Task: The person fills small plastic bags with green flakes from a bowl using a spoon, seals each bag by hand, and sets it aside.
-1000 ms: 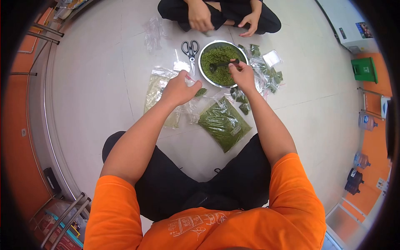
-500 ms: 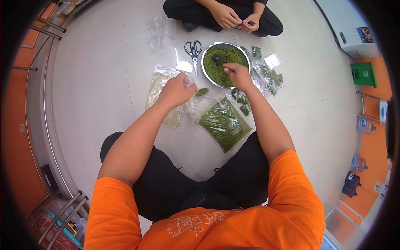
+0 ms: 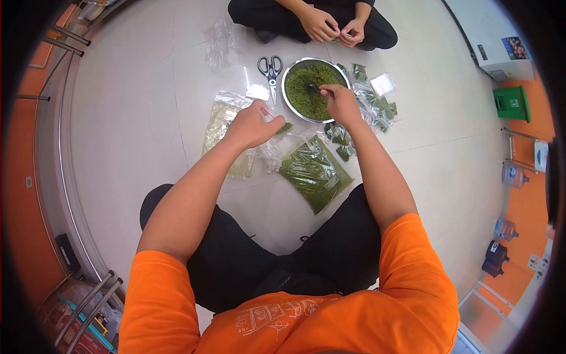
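Note:
My right hand (image 3: pixel 342 105) is closed around the handle of a small black spoon (image 3: pixel 311 87), whose head sits in chopped green leaves (image 3: pixel 306 106). These leaves fill a round metal bowl (image 3: pixel 285 101). Left of the bowl, my left hand (image 3: pixel 252 125) pinches a small clear plastic bag (image 3: pixel 266 111) with a reddish strip, mostly hidden by the fingers. Beneath that hand lies a large clear bag (image 3: pixel 223 123) with pale contents. A small green-filled packet (image 3: pixel 285 128) rests beside my left thumb. Nearer to me is a large bag of green leaves (image 3: pixel 315 174).
Black-handled scissors (image 3: pixel 271 76) lie left of the bowl. Several filled green packets (image 3: pixel 377 103) and a white stack (image 3: pixel 384 84) lie to its right. Crumpled clear plastic (image 3: pixel 219 46) is at the upper left. Across from me sits another person, whose hands (image 3: pixel 336 30) are together.
My right hand has shifted slightly, and the spoon head sits a little farther right in the leaves. My left thumb reaches farther out. The whole view has shifted slightly.

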A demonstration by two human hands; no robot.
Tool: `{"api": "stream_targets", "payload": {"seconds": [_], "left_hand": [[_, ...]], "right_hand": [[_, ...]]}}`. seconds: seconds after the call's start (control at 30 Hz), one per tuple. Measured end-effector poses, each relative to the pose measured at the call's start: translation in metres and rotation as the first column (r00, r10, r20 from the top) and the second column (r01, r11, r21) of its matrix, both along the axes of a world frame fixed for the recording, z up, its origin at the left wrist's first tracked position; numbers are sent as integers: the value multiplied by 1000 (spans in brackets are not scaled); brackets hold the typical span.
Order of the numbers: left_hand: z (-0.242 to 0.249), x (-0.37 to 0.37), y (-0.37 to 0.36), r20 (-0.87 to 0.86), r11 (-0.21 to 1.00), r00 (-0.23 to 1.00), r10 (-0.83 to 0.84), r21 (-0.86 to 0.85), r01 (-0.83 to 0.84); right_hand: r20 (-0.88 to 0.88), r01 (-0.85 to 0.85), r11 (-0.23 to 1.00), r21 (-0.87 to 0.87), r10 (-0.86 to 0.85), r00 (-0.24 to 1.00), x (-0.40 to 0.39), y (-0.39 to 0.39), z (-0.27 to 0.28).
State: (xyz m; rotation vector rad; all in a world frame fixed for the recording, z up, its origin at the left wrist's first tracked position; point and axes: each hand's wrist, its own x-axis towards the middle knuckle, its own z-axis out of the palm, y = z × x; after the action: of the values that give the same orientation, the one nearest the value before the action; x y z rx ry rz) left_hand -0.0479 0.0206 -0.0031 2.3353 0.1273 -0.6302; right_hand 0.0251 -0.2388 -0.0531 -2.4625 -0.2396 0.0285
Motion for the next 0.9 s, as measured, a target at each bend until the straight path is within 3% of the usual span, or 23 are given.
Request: {"api": "stream_targets", "payload": {"seconds": [0.2,0.4,0.5,0.6,0.7,0.8,0.9], "left_hand": [[-8,2,-1,69,1000,998,8,-28,-6],[-8,3,-3,99,999,995,10,-32,-7],[-9,3,-5,101,1000,995,8,-14,-6],[-10,2,-4,118,1000,993,14,-12,-13],[-11,2,-3,124,1000,992,13,-15,-11],[-15,1,-2,125,1000,992,5,5,-6],[-16,2,-4,119,1000,993,2,6,-3]], "right_hand": [[-207,-16,1000,1,16,978,-6,4,-4],[-93,211,977,32,-207,974,-3,-2,-20],[-314,294,944,152,-236,920,-7,5,-22],[-334,398,863,310,-294,896,-6,6,-31],[-274,358,895,265,-286,918,-3,4,-52],[-448,515,749,417,-323,833,-6,9,-55],[-407,553,751,360,-406,818,-8,8,-50]]}}
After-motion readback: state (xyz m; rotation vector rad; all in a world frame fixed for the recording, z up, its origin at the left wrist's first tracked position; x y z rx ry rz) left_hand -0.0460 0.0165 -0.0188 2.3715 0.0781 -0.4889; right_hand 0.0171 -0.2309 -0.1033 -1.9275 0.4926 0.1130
